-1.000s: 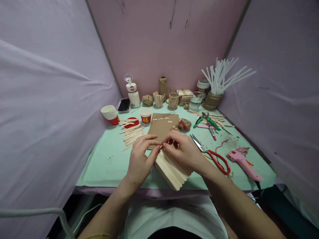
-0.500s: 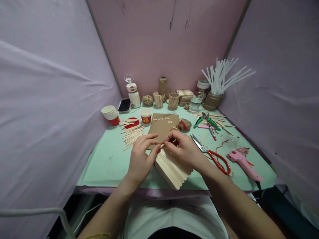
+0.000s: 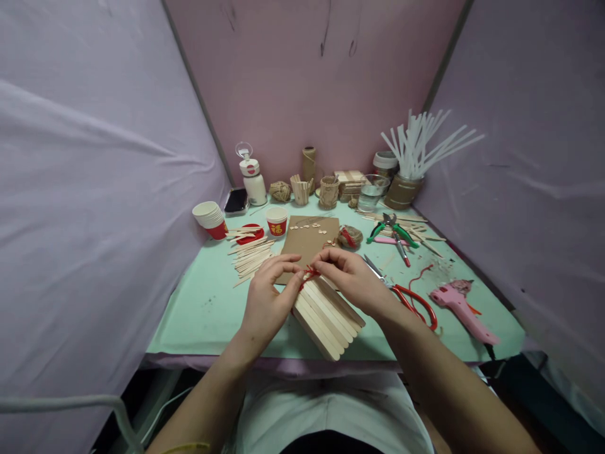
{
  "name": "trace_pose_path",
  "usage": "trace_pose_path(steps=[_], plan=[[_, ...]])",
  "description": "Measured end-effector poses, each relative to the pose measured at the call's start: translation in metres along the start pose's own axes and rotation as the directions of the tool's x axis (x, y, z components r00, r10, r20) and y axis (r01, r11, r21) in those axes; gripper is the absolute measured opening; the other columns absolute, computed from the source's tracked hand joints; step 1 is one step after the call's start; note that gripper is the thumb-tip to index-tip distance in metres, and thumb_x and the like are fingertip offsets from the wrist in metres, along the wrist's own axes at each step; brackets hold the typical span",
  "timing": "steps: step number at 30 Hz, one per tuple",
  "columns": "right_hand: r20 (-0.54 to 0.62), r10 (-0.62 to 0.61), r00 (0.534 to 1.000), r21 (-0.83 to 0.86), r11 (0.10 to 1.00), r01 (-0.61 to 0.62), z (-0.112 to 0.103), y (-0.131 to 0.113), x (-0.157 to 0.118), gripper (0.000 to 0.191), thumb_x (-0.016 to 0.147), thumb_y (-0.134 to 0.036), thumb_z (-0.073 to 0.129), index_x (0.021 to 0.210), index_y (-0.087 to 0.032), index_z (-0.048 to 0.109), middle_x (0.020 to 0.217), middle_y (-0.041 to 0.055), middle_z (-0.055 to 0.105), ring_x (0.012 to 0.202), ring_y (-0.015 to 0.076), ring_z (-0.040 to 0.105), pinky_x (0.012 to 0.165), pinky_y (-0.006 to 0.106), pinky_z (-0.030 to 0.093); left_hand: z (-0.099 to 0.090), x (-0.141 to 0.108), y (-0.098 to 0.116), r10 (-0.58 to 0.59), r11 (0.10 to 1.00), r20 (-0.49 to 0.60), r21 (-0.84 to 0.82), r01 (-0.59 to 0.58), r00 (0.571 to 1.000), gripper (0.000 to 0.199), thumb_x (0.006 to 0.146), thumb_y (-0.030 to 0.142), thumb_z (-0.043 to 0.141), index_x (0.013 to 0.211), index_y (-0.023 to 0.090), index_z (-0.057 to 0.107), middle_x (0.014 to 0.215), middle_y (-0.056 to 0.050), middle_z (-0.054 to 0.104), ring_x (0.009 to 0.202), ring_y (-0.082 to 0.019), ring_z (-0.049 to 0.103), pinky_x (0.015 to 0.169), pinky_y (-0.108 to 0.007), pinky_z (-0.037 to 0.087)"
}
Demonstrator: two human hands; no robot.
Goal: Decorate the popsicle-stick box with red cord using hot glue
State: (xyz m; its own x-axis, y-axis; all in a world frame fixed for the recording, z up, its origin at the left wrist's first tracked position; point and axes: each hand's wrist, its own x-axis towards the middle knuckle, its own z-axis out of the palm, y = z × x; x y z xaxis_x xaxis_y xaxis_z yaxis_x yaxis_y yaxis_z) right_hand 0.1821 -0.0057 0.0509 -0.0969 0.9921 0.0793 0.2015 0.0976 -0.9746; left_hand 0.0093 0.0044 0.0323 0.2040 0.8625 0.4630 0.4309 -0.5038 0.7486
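Observation:
A piece built of pale craft sticks [image 3: 326,318] lies tilted at the table's near edge, its rounded ends toward me. Red yarn [image 3: 309,273] is gathered in a small bow-like tangle at its far end. My left hand [image 3: 270,295] is at the left of that end, closed, with the thumb pressed on the yarn and stick edge. From the right, my right hand [image 3: 350,279] pinches the yarn between thumb and forefinger. Its other fingers are curled and partly hidden. Beyond both hands lies a brown cardboard sheet [image 3: 307,243] bearing small wooden pieces.
Red-handled scissors [image 3: 413,308], a pink glue gun [image 3: 466,312] and green-handled pliers [image 3: 392,230] lie at the right. Loose sticks [image 3: 253,257] and paper cups [image 3: 210,221] are at the left. A twine ball [image 3: 350,237], glass of water [image 3: 372,192] and stick jar [image 3: 404,191] stand farther back.
My right hand has shifted slightly, its fingers less bunched over the yarn. More of the red tangle and the stick piece's far end shows. The left hand has hardly moved.

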Motion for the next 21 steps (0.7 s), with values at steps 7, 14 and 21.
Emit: trace_pose_path(steps=[7,14,21], plan=[[0.015,-0.079,0.997,-0.118,0.990,0.080,-0.003,0.004,-0.001,0.019,0.087,-0.030,0.053,0.080,-0.018,0.066,0.082,0.0017,0.066,0.080,0.0164,0.059,0.073,0.028,0.042,-0.001,0.000,0.000,-0.007,1.000,-0.002,-0.001,0.007,1.000,0.007,0.084,0.021,0.063,0.079,0.021,0.067,0.111,-0.007,0.071,0.107,-0.023,0.063,0.098,-0.042,0.045],[0.028,-0.093,0.995,-0.158,0.983,0.096,0.000,0.015,0.002,0.016,0.084,-0.031,0.057,0.082,-0.019,0.067,0.087,0.0033,0.066,0.081,0.0168,0.059,0.069,0.028,0.042,0.000,0.000,0.000,-0.023,1.000,0.003,-0.006,0.023,1.000,0.007,0.084,0.021,0.062,0.079,0.021,0.067,0.110,-0.007,0.071,0.107,-0.023,0.063,0.099,-0.041,0.044],[0.034,-0.088,0.996,-0.158,0.983,0.092,0.001,0.015,0.004,0.015,0.085,-0.030,0.057,0.080,-0.018,0.066,0.085,0.0029,0.064,0.080,0.0162,0.058,0.068,0.028,0.042,-0.002,-0.001,0.002,-0.025,1.000,0.009,-0.011,0.025,1.000,0.007,0.085,0.025,0.061,0.085,0.021,0.067,0.111,-0.007,0.070,0.109,-0.022,0.062,0.100,-0.039,0.043]])
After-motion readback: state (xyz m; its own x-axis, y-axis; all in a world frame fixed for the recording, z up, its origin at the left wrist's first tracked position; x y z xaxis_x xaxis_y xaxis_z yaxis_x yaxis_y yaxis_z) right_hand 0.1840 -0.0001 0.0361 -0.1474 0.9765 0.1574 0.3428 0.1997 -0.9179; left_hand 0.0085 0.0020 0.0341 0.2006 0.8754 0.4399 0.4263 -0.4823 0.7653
